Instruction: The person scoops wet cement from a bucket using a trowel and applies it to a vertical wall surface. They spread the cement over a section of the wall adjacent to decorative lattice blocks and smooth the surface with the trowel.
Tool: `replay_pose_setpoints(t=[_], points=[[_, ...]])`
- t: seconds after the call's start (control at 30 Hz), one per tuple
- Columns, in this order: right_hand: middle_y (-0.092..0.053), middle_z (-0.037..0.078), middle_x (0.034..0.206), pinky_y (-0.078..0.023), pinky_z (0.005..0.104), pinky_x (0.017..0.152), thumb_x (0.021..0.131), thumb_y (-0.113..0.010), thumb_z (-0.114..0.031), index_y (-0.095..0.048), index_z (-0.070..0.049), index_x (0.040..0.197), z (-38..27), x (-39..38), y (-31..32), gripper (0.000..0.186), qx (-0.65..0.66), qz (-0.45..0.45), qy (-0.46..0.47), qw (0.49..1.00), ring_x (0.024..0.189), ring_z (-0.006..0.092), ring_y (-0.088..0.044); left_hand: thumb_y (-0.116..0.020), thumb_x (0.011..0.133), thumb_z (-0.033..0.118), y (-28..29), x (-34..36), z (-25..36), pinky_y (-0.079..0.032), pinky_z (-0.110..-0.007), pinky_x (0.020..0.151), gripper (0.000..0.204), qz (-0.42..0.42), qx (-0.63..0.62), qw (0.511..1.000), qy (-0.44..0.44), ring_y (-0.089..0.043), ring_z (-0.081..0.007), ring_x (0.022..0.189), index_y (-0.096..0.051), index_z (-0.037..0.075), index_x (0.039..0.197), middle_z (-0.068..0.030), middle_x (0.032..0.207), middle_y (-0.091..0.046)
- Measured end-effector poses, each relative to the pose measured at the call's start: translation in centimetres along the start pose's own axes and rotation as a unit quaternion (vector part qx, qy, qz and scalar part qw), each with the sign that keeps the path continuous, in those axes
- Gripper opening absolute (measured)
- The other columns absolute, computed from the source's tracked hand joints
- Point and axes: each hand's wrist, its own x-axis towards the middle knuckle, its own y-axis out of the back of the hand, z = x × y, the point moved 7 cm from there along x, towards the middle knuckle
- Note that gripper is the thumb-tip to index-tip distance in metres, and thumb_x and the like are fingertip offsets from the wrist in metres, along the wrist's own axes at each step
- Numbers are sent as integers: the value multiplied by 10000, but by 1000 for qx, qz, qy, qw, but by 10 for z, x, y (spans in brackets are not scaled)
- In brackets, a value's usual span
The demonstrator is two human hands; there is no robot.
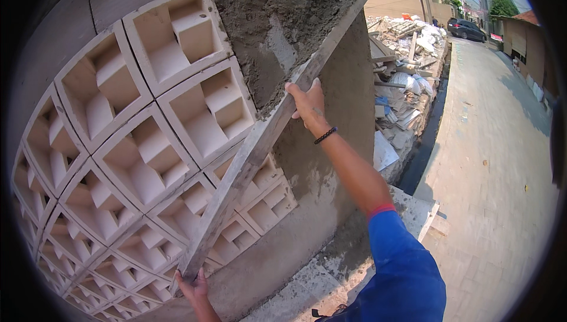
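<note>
A long grey straightedge (241,171), smeared with mortar, slants across the wall from the lower left to the upper right. My right hand (309,107) is closed round its upper part, fingers hooked over the edge, with a dark beaded bracelet at the wrist. Near the lower end, my left hand (195,289) grips the same bar. Rough wet mortar (251,23) covers the wall above the bar, and some is heaped along its upper edge. Pale square breeze blocks (201,112) fill the wall to the left, and the bar crosses in front of some of them.
Smoother grey render (348,103) lies right of the bar. A mortar-spattered ledge (313,286) runs below. Beyond it are a rubble heap (407,80) with sacks and boards, a narrow drain (426,145), a paved lane (484,174) and a dark parked car (466,29).
</note>
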Motion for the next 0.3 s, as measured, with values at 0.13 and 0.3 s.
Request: replay_pose_setpoints(t=[0.13,0.3], points=[[-250,351,1512,-222,425,1180,769,-737,-359,-162,163,1467,88,-81,33,1045,94,29,-40,994,1451,379,-243,-611,882,488,85,-32,2,-441,-455,1017,596,70,47,996,23,-524,-272,1248,-529,130,1351,-29,1373,-563],[-116,238,1599,-157,420,1202,784,-729,-264,-36,73,1526,203,-215,87,1069,151,80,-232,958,1488,335,-127,-546,883,548,247,-7,19,-438,-450,1009,634,23,112,990,86,-506,-276,1275,-524,138,1366,-44,1379,-560]])
